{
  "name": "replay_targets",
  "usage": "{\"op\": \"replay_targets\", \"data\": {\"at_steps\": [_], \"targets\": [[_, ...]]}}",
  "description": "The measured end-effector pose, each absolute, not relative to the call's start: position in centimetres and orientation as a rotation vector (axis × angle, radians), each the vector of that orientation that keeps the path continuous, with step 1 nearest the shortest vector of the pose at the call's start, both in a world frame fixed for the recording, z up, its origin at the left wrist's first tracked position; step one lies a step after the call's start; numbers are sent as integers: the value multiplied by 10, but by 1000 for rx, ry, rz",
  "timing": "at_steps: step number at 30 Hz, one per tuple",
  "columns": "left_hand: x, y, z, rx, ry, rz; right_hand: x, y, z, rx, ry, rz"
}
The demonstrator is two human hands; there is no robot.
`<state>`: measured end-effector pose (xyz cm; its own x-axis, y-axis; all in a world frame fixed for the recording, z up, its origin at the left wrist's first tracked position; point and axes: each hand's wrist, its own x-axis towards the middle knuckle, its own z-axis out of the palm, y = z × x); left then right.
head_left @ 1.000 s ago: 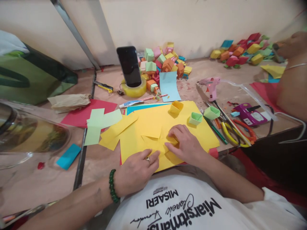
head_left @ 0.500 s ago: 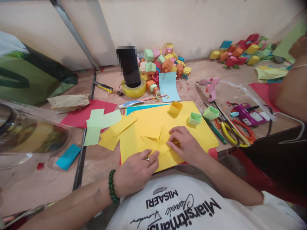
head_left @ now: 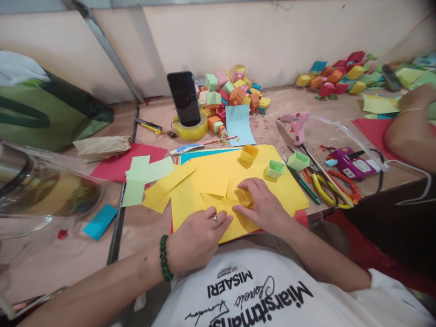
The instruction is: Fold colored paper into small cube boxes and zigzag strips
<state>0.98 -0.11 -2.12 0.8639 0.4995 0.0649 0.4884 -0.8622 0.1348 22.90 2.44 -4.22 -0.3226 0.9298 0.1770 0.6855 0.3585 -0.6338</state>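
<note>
On the yellow sheet (head_left: 286, 195), my right hand (head_left: 264, 204) curls, fingers parted, around a folded strip (head_left: 241, 196), left hand (head_left: 197, 238) bunched (pinching? can't tell).

So the backdrop's basically a plain cream wall (head_left: 279, 41), kinda scuffed, with a grey metal strip (head_left: 107, 52) slanting down it on the left. Up against it sits a pinkish-brown tabletop (head_left: 141, 234), pretty stained, with a dark seam (head_left: 116, 236) running across its left side. Light's soft and pale; below the right edge it's just deep shadow.
</note>
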Motion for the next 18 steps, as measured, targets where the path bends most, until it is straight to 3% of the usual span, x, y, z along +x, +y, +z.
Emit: {"op": "replay_targets", "data": {"at_steps": [11,18], "targets": [[14,6,-13,2886,811,43,242,18,-45,-1205,-2161,528],[25,12,-11,2812,855,25,247,5,-55,-1008,-2407,27]]}}
